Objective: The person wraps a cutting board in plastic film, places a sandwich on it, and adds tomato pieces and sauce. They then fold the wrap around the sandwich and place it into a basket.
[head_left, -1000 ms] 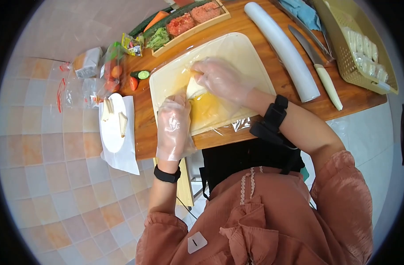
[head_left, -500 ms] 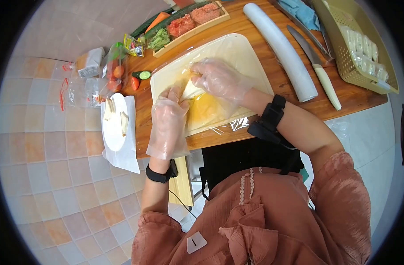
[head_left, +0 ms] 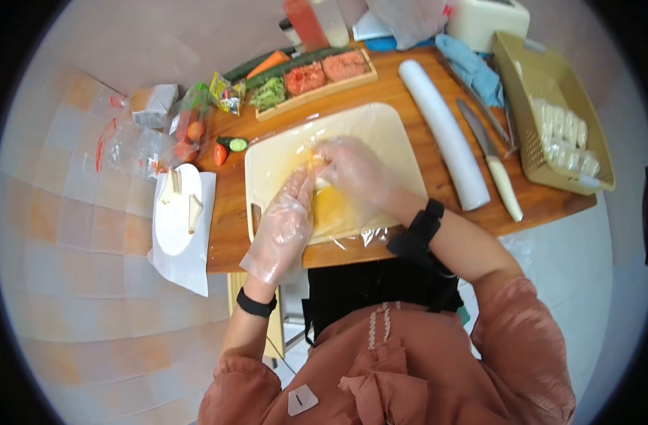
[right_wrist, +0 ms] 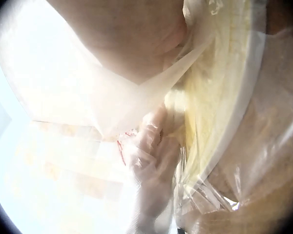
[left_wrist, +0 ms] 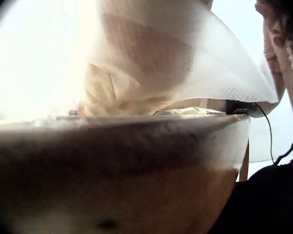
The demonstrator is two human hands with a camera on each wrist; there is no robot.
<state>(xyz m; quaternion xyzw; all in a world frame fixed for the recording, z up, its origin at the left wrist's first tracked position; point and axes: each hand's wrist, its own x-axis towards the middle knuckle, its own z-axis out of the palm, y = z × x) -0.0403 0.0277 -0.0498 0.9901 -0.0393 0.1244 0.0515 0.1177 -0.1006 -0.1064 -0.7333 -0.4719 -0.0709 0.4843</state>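
A cream cutting board (head_left: 402, 152) carries clear film with a flat yellow food (head_left: 336, 207) and a white piece (head_left: 322, 183) at its upper edge. My gloved right hand (head_left: 356, 170) curls its fingers over the white piece's far end and pinches it. Beside it, my gloved left hand (head_left: 283, 225) lies with fingers fairly straight, their tips at the food's left side. In the right wrist view the left hand (right_wrist: 154, 158) reaches up to the food beneath my right hand (right_wrist: 132, 36). The left wrist view shows mostly blurred glove (left_wrist: 151, 53).
Right of the board lie a film roll (head_left: 448, 134), a knife (head_left: 490, 159) and a basket (head_left: 600, 145) of wrapped pieces. Behind stands a wooden tray (head_left: 320, 91) with meat and greens. At left are a white plate (head_left: 177, 230) with bread strips, cut vegetables (head_left: 232, 144) and plastic bags.
The head view has tilted, showing more of the table's far side. My left hand has turned, its fingers straighter and closer to the right hand. The right hand still works at the white piece.
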